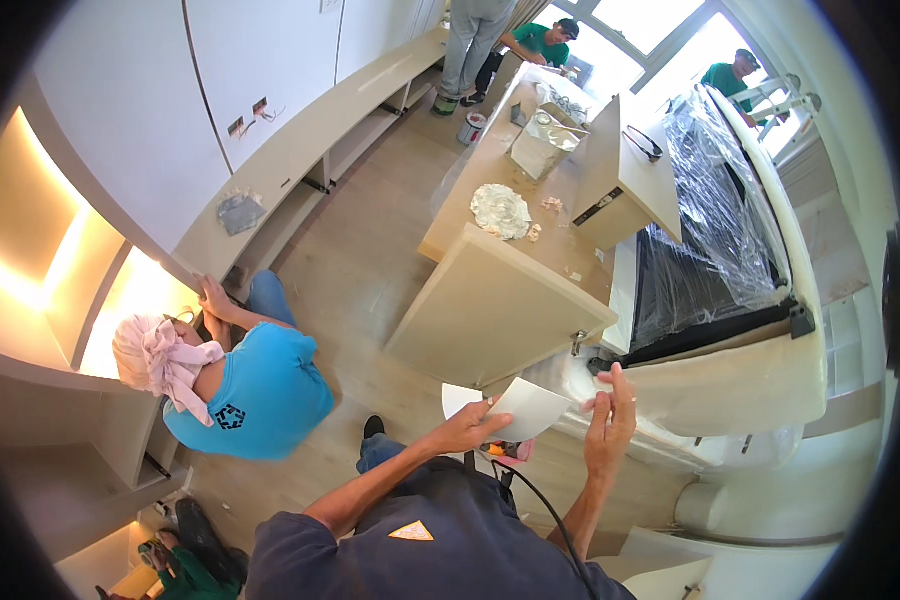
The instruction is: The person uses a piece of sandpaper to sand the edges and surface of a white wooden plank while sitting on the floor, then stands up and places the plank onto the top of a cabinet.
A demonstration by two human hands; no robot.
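My left hand (473,428) is closed on a bent white sheet (535,408), perhaps paper or thin card, pinched near its middle so that both ends flare up. Just right of the sheet, my right hand (610,425) is raised with its fingers apart and nothing visible in it. Beyond both hands a beige cabinet door panel (495,310) stands tilted against a wooden worktop (460,215), with a metal hinge (578,342) at its near right corner. Below the sheet, a pink and orange object (510,450) is partly hidden.
A co-worker in a blue shirt (255,390) crouches at the lit shelving on the left. Other people work farther off. The worktop carries a plastic-covered plate (500,212), a box (545,143) and an upright panel (630,170). Plastic-wrapped furniture (715,200) stands right. A bucket (472,128) sits on the floor.
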